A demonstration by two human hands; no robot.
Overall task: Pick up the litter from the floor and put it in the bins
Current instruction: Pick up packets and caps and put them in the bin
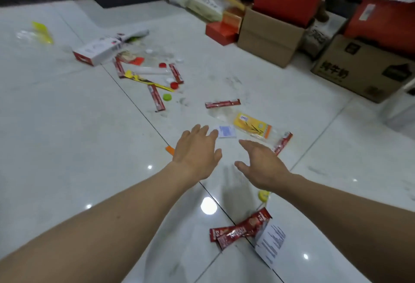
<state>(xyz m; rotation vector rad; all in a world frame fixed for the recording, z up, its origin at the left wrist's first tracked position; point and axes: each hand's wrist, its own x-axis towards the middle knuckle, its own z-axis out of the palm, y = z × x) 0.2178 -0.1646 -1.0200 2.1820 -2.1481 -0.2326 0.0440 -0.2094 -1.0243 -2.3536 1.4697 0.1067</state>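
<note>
Litter lies scattered on a glossy white tiled floor [67,136]. Landmark: small blue-and-white packet [227,131], flat on the tile.

- Left hand [197,148]: palm down, fingers straight and slightly spread, holding nothing. Fingertips just left of the packet; contact cannot be told.
- Right hand [260,161]: on the person's side of the packet and a little right. Fingers extended, thumb held apart, nothing in it.
- Yellow wrapper [252,125] in clear plastic: just right of the packet.
- Red stick sachet [222,103]: just beyond the packet, lying crosswise.
- Second red sachet [283,142]: right of the packet, past the yellow wrapper, touching its clear plastic.
- Orange scrap [170,149]: left of the packet, partly hidden by the left hand.
- Yellow cap [263,194]: nearer the person than the packet, below the right wrist.
- Crumpled red sachets [238,231] touching a printed leaflet [270,241]: well nearer the person than the packet.
- Far left beyond the packet: white-and-red carton [98,50], more red sticks, green cap [167,97], red cap [174,85].
- Far right beyond the packet: cardboard boxes [269,35].
</note>
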